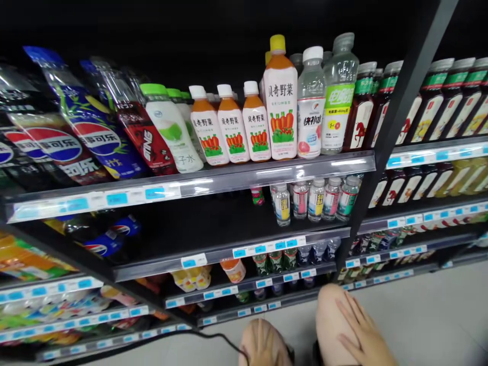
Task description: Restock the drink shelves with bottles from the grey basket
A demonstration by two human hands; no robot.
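Currently, I log: left hand, spread wide, on left knee; right hand, likewise, on right knee; both knees facing the bottle shelf; black cable, by left hand. Hazard, I judge: shifting the left knee could snag the cable.

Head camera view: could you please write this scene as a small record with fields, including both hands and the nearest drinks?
left hand: spread on the left knee
right hand: fingers spread, on the right knee
upper shelf: three small white-capped bottles with carrot pictures, then a taller yellow-capped bottle to their right
next shelf down: small clear bottles towards the right end
cable: black, running from lower left towards the left knee
floor: light grey
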